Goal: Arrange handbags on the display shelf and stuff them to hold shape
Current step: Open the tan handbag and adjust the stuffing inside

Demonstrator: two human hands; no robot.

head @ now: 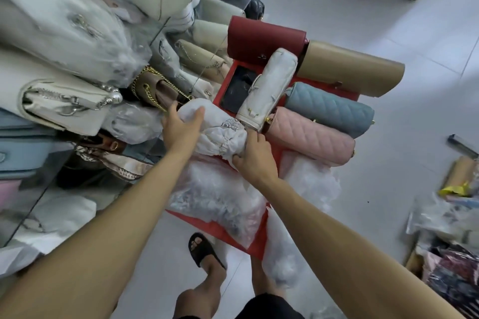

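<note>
On the left, shelves [39, 101] are crowded with wrapped bags. The left hand [181, 128] and right hand [252, 156] both grip a white dust-bag bundle [219, 132] over the red stool [228, 230]. To the right lie white [269, 85], pink [309, 136] and blue handbags [330, 109], close together.

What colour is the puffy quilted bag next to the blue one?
The quilted bag is pale pink, with a diamond-stitched pattern and small gold hardware. The head view shows it.

black phone [237, 89], black slipper [204, 250], white tiled floor [388, 21]
</note>
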